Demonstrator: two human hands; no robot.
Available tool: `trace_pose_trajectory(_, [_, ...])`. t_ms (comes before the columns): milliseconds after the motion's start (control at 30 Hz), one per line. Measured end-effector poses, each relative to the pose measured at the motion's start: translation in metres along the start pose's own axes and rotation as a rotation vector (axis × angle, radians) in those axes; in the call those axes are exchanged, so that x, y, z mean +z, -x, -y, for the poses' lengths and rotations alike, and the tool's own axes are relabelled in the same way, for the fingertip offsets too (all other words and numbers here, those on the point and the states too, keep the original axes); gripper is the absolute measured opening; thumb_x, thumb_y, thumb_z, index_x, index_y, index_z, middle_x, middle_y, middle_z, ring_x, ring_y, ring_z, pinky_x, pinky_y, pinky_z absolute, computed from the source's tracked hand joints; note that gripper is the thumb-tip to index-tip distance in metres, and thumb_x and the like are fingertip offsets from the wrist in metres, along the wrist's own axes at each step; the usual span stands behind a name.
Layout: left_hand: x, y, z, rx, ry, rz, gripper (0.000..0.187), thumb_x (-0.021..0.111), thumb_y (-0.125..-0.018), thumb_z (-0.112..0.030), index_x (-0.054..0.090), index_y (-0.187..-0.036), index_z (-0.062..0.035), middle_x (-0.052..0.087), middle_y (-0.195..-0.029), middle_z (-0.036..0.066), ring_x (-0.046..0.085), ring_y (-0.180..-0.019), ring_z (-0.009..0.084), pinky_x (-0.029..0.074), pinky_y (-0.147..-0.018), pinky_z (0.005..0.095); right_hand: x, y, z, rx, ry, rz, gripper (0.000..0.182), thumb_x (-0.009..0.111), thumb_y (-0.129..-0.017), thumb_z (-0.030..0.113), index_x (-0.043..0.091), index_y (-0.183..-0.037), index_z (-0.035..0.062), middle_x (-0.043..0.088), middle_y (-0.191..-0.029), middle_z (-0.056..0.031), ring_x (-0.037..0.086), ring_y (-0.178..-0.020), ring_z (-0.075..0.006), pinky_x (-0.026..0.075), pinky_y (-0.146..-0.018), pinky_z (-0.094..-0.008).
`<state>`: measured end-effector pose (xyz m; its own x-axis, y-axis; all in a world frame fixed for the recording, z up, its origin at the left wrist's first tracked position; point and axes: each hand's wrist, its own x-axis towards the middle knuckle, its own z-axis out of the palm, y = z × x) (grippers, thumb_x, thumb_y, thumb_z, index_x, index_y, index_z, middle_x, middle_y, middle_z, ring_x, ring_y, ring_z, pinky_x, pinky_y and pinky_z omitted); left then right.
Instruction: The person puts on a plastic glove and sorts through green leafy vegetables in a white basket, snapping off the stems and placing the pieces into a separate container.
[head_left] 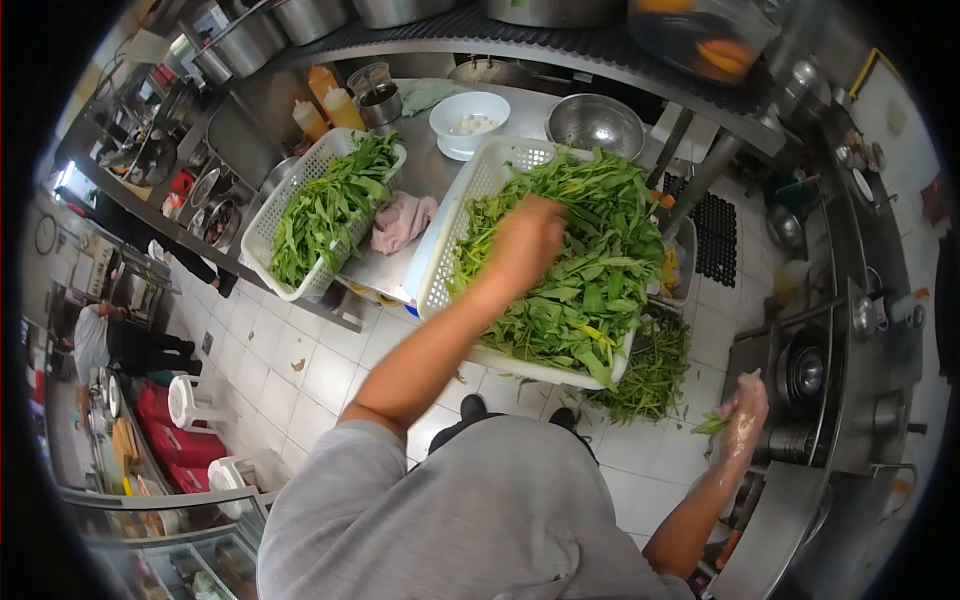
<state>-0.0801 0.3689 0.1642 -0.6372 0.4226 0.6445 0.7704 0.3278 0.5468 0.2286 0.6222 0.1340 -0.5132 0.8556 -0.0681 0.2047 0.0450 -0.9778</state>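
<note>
A big white perforated basket [437, 262] is heaped with long-leaved leafy greens [600, 265]. Over the left part of the heap is my left hand [532, 240], bare and blurred by motion; its fingers are hidden from me, so I cannot make out a grip. Off to the right, away from the basket, my right hand [742, 412] wears a thin clear glove. Its fingers are curled, and a small bit of leafy greens [711, 424] sticks out on its left side. Below the basket's right edge, more stems and leaves [645, 372] form a pile.
A smaller white basket [262, 238] of greens stands at the left, beside a pink cloth [402, 222]. Behind are a white bowl [470, 118], a steel colander [597, 125] and sauce bottles [343, 108]. A pot shelf [450, 45] overhangs the counter. Another person [95, 335] stands far left.
</note>
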Motion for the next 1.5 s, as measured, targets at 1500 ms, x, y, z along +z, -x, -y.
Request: trace_pose_trajectory(1500, [-0.044, 0.065, -0.099, -0.099, 0.452, 0.234, 0.011, 0.063, -0.086, -0.007, 0.064, -0.095, -0.0003, 0.059, -0.077, 0.011, 0.057, -0.065, 0.0246, 0.045, -0.058, 0.0318, 0.157, 0.031, 0.105, -0.702, 0.068, 0.476, 0.01, 0.059, -0.084, 0.017, 0.063, -0.086, 0.0073, 0.061, -0.078, -0.0055, 0.057, -0.066, -0.0182, 0.047, -0.061, -0.0336])
